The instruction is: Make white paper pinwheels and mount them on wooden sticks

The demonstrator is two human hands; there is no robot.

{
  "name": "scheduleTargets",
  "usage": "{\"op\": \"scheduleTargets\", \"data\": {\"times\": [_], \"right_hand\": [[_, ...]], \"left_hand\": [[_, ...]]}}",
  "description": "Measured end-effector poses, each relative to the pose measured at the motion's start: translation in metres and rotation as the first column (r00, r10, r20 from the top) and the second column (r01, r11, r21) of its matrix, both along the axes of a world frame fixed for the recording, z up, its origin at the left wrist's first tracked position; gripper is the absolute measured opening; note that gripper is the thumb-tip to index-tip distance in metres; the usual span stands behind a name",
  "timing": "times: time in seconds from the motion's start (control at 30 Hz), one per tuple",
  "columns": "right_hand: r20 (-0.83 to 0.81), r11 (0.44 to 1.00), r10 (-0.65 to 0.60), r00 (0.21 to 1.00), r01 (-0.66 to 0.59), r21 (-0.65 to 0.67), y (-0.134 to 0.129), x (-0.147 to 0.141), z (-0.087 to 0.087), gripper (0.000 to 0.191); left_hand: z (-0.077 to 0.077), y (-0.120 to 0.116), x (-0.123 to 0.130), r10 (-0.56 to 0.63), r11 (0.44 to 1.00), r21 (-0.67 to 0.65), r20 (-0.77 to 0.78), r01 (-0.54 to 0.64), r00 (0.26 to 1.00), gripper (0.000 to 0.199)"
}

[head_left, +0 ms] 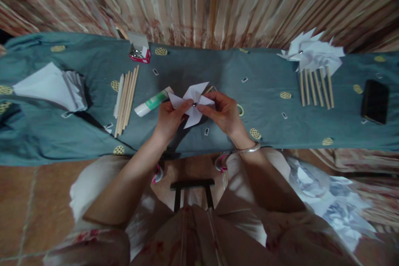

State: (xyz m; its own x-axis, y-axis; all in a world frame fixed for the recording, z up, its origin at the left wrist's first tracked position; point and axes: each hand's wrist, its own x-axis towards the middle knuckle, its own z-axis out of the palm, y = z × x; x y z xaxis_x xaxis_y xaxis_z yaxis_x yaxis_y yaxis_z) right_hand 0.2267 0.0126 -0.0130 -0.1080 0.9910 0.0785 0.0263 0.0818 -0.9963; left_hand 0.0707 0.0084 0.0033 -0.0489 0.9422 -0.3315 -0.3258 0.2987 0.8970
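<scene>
Between my two hands is a white paper pinwheel [197,91], held above the table, with a shiny round pin head at its centre. My left hand [170,117] pinches its left side, the thumb close to the pin. From the right, my right hand [225,112] grips it too, thumb beside the pin and fingers behind the paper. The end of a wooden stick [211,89] shows just behind the pinwheel; what holds it is hidden. A white and green glue stick [152,102] lies next to my left hand.
Wooden sticks [127,102] lie left of the glue stick, near a stack of folded paper [54,87]. A small open box of pins [139,52] stands at the back. Finished pinwheels [321,56] on sticks and a black phone [375,101] lie to the right.
</scene>
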Motion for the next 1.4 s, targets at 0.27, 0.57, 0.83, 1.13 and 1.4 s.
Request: {"op": "scheduleTargets", "data": {"times": [0.27, 0.57, 0.83, 1.13, 1.4], "right_hand": [[0.314, 0.904, -0.249, 0.916, 0.103, 0.416, -0.016, 0.007, 0.021, 0.011], [0.458, 0.936, -0.180, 0.870, 0.008, 0.353, -0.015, 0.005, 0.011, 0.009], [0.389, 0.963, -0.138, 0.911, 0.032, 0.267, -0.013, 0.004, 0.009, 0.007], [0.312, 0.985, -0.069, 0.948, 0.016, 0.169, -0.009, 0.004, 0.008, 0.007], [0.334, 0.989, -0.010, 0.943, -0.040, 0.144, -0.008, 0.009, 0.008, 0.005]], "left_hand": [[-0.001, 0.000, 0.001, 0.018, 1.000, 0.000, -0.048, -0.018, 0.999, 0.020], [-0.005, 0.000, 0.005, 0.004, 1.000, 0.013, -0.098, -0.003, 0.995, 0.020], [-0.004, -0.002, 0.004, -0.033, 0.999, 0.023, -0.126, 0.036, 0.991, 0.023], [-0.005, -0.003, 0.001, -0.072, 0.997, 0.023, -0.124, 0.075, 0.990, 0.024], [-0.001, -0.002, 0.001, -0.088, 0.995, -0.041, -0.050, 0.086, 0.995, 0.017]]}}
